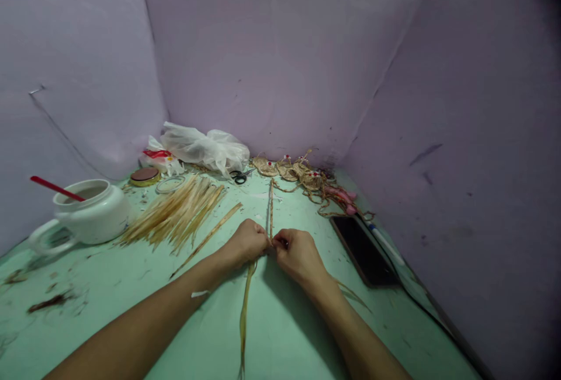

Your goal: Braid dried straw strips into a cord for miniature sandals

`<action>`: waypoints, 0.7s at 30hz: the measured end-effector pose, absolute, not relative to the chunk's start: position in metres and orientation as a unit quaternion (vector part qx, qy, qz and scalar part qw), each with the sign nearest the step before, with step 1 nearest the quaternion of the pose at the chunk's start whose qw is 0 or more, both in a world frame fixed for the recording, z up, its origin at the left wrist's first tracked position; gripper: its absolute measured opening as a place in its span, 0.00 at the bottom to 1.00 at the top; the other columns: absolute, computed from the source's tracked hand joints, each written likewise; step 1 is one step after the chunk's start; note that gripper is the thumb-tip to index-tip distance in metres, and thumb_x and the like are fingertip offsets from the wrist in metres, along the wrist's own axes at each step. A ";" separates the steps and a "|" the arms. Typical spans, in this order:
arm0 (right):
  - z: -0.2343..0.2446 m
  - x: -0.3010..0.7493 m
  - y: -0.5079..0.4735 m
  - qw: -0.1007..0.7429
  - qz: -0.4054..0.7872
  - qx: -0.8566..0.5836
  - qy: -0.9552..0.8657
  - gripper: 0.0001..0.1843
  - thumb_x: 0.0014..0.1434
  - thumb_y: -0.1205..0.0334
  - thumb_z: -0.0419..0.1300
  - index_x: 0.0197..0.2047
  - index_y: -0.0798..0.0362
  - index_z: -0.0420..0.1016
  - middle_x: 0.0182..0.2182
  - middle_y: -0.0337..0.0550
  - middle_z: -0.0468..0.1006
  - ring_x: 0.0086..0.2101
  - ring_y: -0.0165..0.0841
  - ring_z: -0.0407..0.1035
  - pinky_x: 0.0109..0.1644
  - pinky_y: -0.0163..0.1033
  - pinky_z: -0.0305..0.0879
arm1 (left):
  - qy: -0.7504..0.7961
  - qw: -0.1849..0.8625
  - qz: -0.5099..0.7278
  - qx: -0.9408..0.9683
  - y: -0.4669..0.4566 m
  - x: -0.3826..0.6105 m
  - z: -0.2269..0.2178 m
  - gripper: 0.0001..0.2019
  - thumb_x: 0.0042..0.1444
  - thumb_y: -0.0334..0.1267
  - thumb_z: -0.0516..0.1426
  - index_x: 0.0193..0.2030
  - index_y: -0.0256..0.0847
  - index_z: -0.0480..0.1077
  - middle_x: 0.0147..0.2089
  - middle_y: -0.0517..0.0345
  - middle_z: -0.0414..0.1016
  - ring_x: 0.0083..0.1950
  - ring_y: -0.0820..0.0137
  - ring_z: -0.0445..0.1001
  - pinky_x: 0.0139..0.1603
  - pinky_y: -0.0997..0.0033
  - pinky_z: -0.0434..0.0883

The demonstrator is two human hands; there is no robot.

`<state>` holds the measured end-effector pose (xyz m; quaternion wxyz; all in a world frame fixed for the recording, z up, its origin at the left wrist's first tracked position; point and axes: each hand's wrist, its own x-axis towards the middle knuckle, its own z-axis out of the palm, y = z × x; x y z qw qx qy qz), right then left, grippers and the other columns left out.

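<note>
My left hand (252, 241) and my right hand (298, 252) meet near the middle of the table, both closed on a thin twisted straw cord (271, 207). The cord runs away from my fingers toward the back, where it joins the woven pieces. From under my left hand a loose straw strand (245, 315) hangs down toward me. Another strand end (353, 295) sticks out beside my right forearm. A single dry strip (210, 234) lies left of my left hand. The exact spot where my fingertips pinch the cord is partly hidden.
Left are a bundle of dry straw strips (179, 213), a white mug (94, 219) with a red stick (56, 188) and a round tin (145, 177). Behind lie a plastic bag (205, 149), scissors (239, 177) and woven pieces with red beads (287, 169). A phone (363, 251) lies right, near a cable (421, 304).
</note>
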<state>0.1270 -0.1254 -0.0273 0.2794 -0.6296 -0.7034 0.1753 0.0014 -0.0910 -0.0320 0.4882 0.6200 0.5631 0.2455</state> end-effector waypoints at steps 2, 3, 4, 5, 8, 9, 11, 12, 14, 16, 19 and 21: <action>-0.023 0.127 -0.128 0.264 0.155 -0.666 -0.680 0.09 0.45 0.63 0.54 0.23 0.54 0.75 0.20 0.46 0.75 0.21 0.30 0.63 0.24 0.33 0.50 | 0.565 0.483 0.246 0.622 -0.091 0.003 -0.037 0.04 0.33 0.28 0.51 0.12 0.35 0.60 0.09 0.66 0.51 0.13 0.81 0.48 0.15 0.78 0.44; -0.022 0.127 -0.129 0.261 0.164 -0.679 -0.666 0.09 0.45 0.62 0.55 0.22 0.54 0.75 0.20 0.46 0.75 0.21 0.30 0.63 0.24 0.33 0.49 | 0.571 0.479 0.245 0.620 -0.091 0.003 -0.039 0.05 0.33 0.29 0.51 0.12 0.35 0.59 0.09 0.67 0.50 0.13 0.81 0.48 0.15 0.78 0.44; -0.022 0.127 -0.128 0.260 0.185 -0.687 -0.652 0.09 0.44 0.61 0.55 0.21 0.54 0.75 0.19 0.46 0.75 0.20 0.30 0.63 0.23 0.33 0.49 | 0.578 0.477 0.244 0.616 -0.091 0.004 -0.039 0.05 0.33 0.29 0.51 0.12 0.35 0.59 0.09 0.67 0.50 0.13 0.81 0.48 0.14 0.78 0.44; -0.023 0.128 -0.128 0.261 0.213 -0.690 -0.640 0.09 0.43 0.60 0.56 0.20 0.54 0.74 0.18 0.45 0.74 0.20 0.29 0.62 0.22 0.33 0.48 | 0.585 0.479 0.242 0.609 -0.092 0.005 -0.039 0.05 0.33 0.29 0.51 0.12 0.36 0.59 0.09 0.67 0.50 0.13 0.81 0.48 0.14 0.78 0.44; -0.026 0.127 -0.126 0.270 0.285 -0.682 -0.617 0.09 0.42 0.60 0.56 0.17 0.56 0.73 0.14 0.43 0.71 0.17 0.27 0.59 0.20 0.32 0.46 | 0.595 0.511 0.236 0.574 -0.096 0.007 -0.033 0.04 0.33 0.29 0.50 0.13 0.36 0.59 0.07 0.67 0.50 0.11 0.80 0.49 0.13 0.78 0.46; -0.027 0.126 -0.126 0.274 0.297 -0.678 -0.614 0.09 0.41 0.61 0.56 0.17 0.56 0.72 0.14 0.43 0.71 0.17 0.26 0.59 0.20 0.32 0.46 | 0.592 0.529 0.237 0.560 -0.097 0.007 -0.031 0.05 0.34 0.29 0.49 0.12 0.37 0.59 0.07 0.67 0.50 0.10 0.79 0.50 0.13 0.78 0.46; -0.028 0.121 -0.128 0.279 0.309 -0.671 -0.613 0.08 0.41 0.63 0.55 0.18 0.56 0.72 0.13 0.42 0.70 0.16 0.26 0.58 0.20 0.31 0.46 | 0.584 0.558 0.240 0.539 -0.099 0.005 -0.027 0.07 0.35 0.30 0.49 0.11 0.38 0.57 0.06 0.66 0.50 0.09 0.79 0.49 0.12 0.78 0.45; -0.029 0.119 -0.130 0.281 0.310 -0.668 -0.615 0.08 0.41 0.64 0.54 0.18 0.56 0.73 0.14 0.42 0.70 0.16 0.26 0.58 0.20 0.31 0.46 | 0.579 0.568 0.240 0.534 -0.099 0.004 -0.026 0.08 0.36 0.31 0.49 0.11 0.38 0.57 0.06 0.66 0.50 0.09 0.78 0.49 0.12 0.77 0.44; -0.029 0.115 -0.133 0.285 0.301 -0.664 -0.623 0.08 0.41 0.65 0.54 0.19 0.56 0.73 0.14 0.41 0.71 0.17 0.26 0.58 0.20 0.31 0.46 | 0.562 0.584 0.245 0.533 -0.099 0.001 -0.025 0.09 0.37 0.33 0.51 0.11 0.38 0.58 0.06 0.65 0.50 0.09 0.79 0.48 0.12 0.77 0.43; -0.028 0.115 -0.135 0.284 0.299 -0.649 -0.639 0.08 0.41 0.65 0.54 0.18 0.56 0.73 0.15 0.41 0.70 0.18 0.26 0.58 0.20 0.31 0.46 | 0.541 0.602 0.259 0.527 -0.098 -0.002 -0.024 0.08 0.35 0.31 0.52 0.11 0.37 0.58 0.06 0.66 0.51 0.10 0.80 0.47 0.12 0.77 0.42; -0.027 0.123 -0.133 0.267 0.357 -0.617 -0.648 0.09 0.41 0.63 0.55 0.18 0.56 0.74 0.13 0.39 0.69 0.17 0.25 0.57 0.20 0.31 0.47 | 0.526 0.622 0.275 0.511 -0.097 -0.003 -0.021 0.05 0.32 0.29 0.53 0.12 0.36 0.59 0.08 0.66 0.53 0.11 0.83 0.46 0.14 0.78 0.42; -0.024 0.131 -0.128 0.299 0.388 -0.612 -0.621 0.10 0.42 0.60 0.55 0.19 0.57 0.74 0.14 0.39 0.69 0.17 0.26 0.58 0.21 0.31 0.50 | 0.519 0.625 0.276 0.514 -0.096 -0.005 -0.019 0.05 0.32 0.31 0.54 0.13 0.36 0.60 0.08 0.67 0.53 0.12 0.83 0.46 0.14 0.78 0.42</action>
